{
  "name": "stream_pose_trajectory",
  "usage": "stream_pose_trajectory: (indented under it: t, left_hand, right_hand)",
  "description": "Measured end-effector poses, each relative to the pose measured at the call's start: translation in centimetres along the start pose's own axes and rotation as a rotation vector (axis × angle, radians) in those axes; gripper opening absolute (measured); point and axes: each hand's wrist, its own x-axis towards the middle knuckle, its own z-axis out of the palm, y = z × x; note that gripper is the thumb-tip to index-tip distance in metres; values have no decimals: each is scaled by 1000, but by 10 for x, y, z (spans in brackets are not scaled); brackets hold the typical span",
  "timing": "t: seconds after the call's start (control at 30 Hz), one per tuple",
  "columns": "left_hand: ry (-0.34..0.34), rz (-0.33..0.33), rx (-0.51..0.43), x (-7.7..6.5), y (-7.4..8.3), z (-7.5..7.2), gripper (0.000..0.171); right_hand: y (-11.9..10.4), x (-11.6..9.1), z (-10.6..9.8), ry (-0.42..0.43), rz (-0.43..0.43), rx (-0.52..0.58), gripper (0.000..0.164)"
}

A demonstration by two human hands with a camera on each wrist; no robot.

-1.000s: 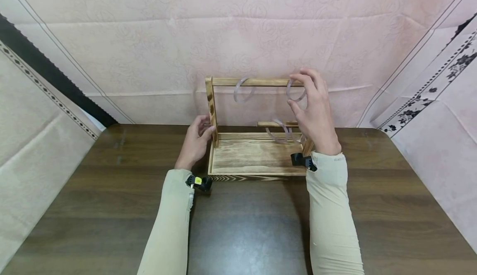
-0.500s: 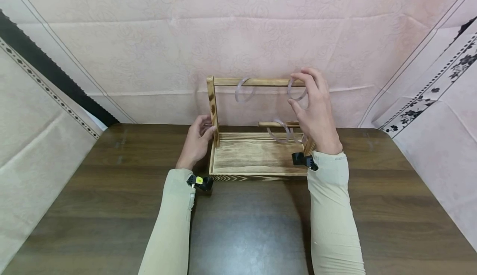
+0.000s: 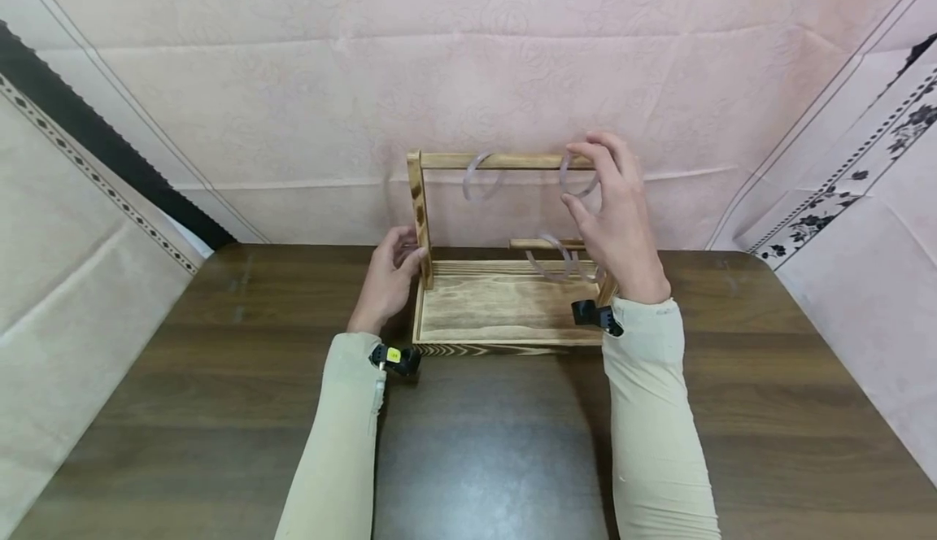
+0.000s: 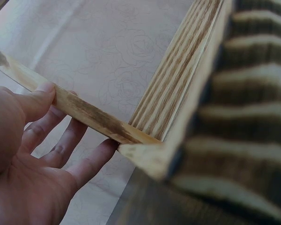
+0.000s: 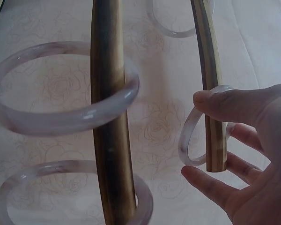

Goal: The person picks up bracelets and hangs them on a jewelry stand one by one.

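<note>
A wooden display rack (image 3: 505, 304) has a post on its left side carrying an upper bar (image 3: 523, 162), and a shorter lower bar (image 3: 521, 244) near its right. My left hand (image 3: 388, 280) grips the left post (image 4: 84, 110), thumb on one face and fingers behind it. With thumb and fingers, my right hand (image 3: 618, 215) holds a pale lilac bangle (image 5: 185, 136) around the free end of the upper bar. A second bangle (image 3: 470, 178) hangs on that bar farther left. Two more circle the lower bar, the nearer bangle (image 5: 61, 119) above the other bangle (image 5: 147, 201) in the right wrist view.
The rack's tray base stands on a dark wooden table (image 3: 483, 442), near its far edge. Right behind that edge rises a pink patterned cloth (image 3: 366, 101). Pale cloth panels (image 3: 88, 280) flank the table on both sides.
My right hand and its bangle have shifted slightly left along the upper bar in the last half second. My left hand stays on the post.
</note>
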Motion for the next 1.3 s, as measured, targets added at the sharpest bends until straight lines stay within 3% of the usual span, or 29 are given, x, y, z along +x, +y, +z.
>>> stream_pose_trajectory:
  t: [1.0, 1.3]
  left_hand:
    - [2, -6, 3, 0, 0, 0, 33]
    - [0, 0, 4, 1, 0, 0, 33]
  right_hand:
    - [-12, 4, 16, -57, -92, 27, 59]
    - [-15, 4, 17, -76, -75, 27, 58]
